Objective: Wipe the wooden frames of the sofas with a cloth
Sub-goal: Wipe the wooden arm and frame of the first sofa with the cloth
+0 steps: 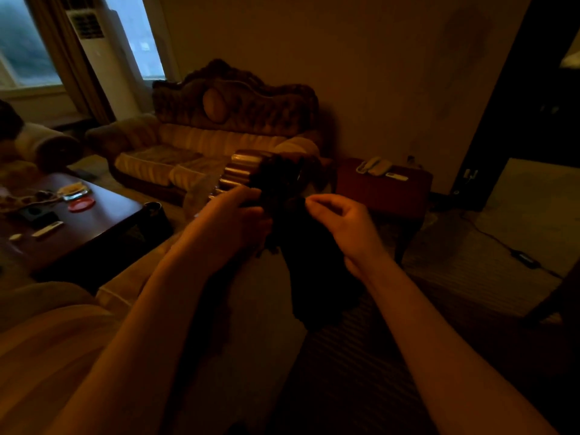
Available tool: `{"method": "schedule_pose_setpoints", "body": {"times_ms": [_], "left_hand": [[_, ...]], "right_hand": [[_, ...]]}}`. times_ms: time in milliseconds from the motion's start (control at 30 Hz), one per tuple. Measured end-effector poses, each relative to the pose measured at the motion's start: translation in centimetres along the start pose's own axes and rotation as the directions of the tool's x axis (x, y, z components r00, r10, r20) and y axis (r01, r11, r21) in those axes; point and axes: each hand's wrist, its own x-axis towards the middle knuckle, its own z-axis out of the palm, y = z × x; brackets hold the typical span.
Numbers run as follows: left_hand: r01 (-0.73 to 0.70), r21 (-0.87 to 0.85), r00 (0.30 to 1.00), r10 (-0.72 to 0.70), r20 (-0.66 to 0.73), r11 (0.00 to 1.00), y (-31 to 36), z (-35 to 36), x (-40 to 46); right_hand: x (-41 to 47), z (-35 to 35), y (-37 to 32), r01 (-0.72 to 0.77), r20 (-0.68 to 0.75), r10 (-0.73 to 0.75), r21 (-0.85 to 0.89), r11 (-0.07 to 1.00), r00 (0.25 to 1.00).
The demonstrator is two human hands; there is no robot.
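The room is dim. A dark cloth (309, 246) hangs in front of me between both hands. My left hand (232, 221) grips its upper left part, and my right hand (342, 224) pinches its top edge with thumb and fingers. Just behind the cloth a carved wooden armrest end (241, 171) with shiny ridges belongs to the sofa I stand at. Across the room a second sofa (194, 152) with striped cushions has a dark carved wooden back frame (232, 95) against the wall.
A dark coffee table (103, 215) at the left holds a red lid, a remote and small items. A red side table (383, 189) with a telephone stands right of the far sofa. A cable and adapter (527, 259) lie on the floor at right. An air conditioner (100, 58) stands by the window.
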Motion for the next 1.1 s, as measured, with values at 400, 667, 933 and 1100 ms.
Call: {"method": "schedule_pose_setpoints", "body": {"times_ms": [400,667,933,1100], "left_hand": [[-0.270,0.078,0.961,0.264,0.085,0.960,6.7,-13.0,9.1],[-0.158,0.370,0.859,0.312,-0.406,0.915,2.8,-20.1,21.6],[0.001,0.150,0.980,-0.031,0.197,0.989,-1.1,-14.9,25.0],[-0.037,0.101,0.978,0.015,0.210,0.994,-2.5,-15.3,24.9]], "right_hand": [[17.0,16.5,-6.0,0.080,0.093,-0.097,0.179,0.981,0.991],[24.8,11.8,3.1,0.078,-0.020,-0.196,-0.874,0.479,0.980],[26.9,11.9,3.4,0.039,0.030,-0.027,-0.919,0.392,0.999],[30.0,12.2,4.0,-0.107,-0.022,0.288,-0.953,0.282,0.957]]}}
